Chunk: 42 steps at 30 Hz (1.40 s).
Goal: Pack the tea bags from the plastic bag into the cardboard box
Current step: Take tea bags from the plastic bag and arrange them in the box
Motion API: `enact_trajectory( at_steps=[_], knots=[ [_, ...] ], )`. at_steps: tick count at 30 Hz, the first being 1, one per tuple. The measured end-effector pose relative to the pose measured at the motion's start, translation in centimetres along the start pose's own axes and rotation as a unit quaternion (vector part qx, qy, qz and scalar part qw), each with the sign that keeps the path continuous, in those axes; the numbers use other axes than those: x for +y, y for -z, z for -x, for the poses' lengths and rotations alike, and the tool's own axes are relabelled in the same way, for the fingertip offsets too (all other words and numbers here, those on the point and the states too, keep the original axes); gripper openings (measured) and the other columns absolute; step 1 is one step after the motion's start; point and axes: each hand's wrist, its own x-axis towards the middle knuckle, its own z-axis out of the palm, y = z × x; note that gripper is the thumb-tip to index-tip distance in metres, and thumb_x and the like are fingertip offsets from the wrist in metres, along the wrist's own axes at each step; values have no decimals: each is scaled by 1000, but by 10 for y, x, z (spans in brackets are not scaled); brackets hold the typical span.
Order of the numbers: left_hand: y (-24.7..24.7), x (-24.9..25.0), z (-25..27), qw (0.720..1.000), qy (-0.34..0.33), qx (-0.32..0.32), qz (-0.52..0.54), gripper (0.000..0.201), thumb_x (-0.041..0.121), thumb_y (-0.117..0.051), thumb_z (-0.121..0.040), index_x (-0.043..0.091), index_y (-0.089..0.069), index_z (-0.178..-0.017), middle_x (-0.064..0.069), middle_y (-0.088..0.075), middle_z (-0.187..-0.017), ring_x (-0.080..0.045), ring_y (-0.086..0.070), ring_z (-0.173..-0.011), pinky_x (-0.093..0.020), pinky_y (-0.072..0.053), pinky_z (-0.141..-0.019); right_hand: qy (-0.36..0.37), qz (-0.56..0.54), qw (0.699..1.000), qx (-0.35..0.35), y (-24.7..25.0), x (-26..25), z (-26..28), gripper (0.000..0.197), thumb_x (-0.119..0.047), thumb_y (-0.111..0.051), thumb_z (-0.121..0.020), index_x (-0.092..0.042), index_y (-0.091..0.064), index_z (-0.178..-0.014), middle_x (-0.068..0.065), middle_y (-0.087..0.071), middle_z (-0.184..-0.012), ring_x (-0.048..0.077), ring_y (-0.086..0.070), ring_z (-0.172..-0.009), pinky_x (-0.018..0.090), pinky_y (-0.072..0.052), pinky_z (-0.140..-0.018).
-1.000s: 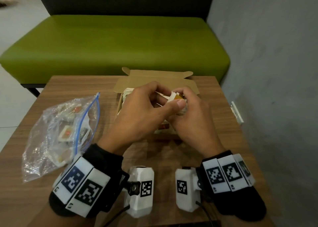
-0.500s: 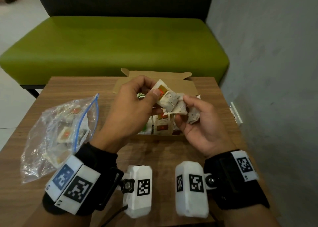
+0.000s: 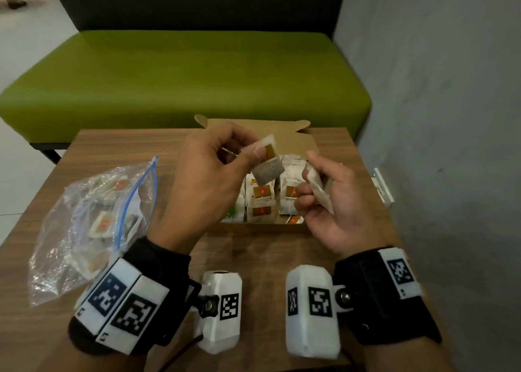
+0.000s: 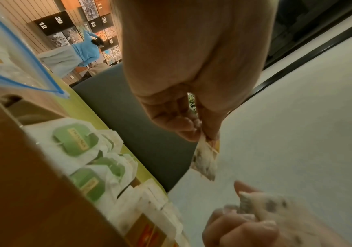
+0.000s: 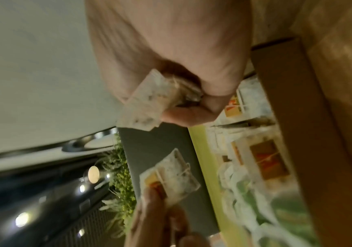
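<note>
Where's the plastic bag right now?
In the head view the plastic bag lies on the table's left side, left of the cardboard box, beside the left hand's wrist.

Head camera is looking forward and down over the tabletop (image 3: 112, 157). Both wrist cameras are sitting close behind my hands, looking along the fingers from low and tilted. All three are sharing the cardboard box (image 3: 284, 137) (image 4: 33, 192) (image 5: 310, 133).
</note>
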Motion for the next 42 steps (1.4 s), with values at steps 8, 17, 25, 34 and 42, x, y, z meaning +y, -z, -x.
enact_trajectory(
  at_steps=[8, 17, 25, 34, 42],
  knots=[
    [-4, -2, -6, 1000, -4, -30, -9, 6, 28, -78, -82, 25, -75, -85, -8, -72, -81, -30, -64, -74, -49, -56, -67, 92, 223, 965, -102, 4, 16, -7, 26, -19, -73, -91, -17, -69, -117, 16, -73, -114, 33, -72, -105, 51, -60, -86],
    [-1, 3, -16, 997, -24, -46, -62, 2, 25, -74, -88, 27, -74, -89, 8, -72, -81, -4, -59, -66, -25, -50, -61, 173, 264, 944, -94, -1, 14, -2, 14, -12, -66, -96, -5, -70, -108, 6, -76, -97, 22, -73, -91, 41, -61, -77],
    [-4, 3, -23, 995, -3, -34, -97, 10, 21, -70, -91, 31, -75, -92, 10, -72, -80, -8, -67, -75, -30, -57, -65, 261, 174, 949, 36, 2, -18, 6, 11, -27, -67, -97, -21, -68, -87, -3, -65, -79, 13, -62, -73, 31, -55, -68],
    [-41, -15, -19, 937, -11, -221, -272, 11, 25, -74, -87, 25, -77, -98, 20, -59, -69, 0, -57, -66, -23, -48, -62, 344, 67, 935, 57, 5, -48, 22, 19, -21, -60, -100, -15, -58, -83, -7, -57, -66, 3, -49, -53, 18, -41, -46],
    [-58, -36, -18, 919, -31, -188, -345, 12, 31, -70, -90, 28, -74, -100, 8, -72, -92, -13, -65, -83, -33, -55, -69, 236, 167, 949, 128, 19, -14, 0, 16, -30, -64, -99, -19, -63, -86, -3, -60, -73, 12, -55, -67, 30, -48, -61]
  ],
)
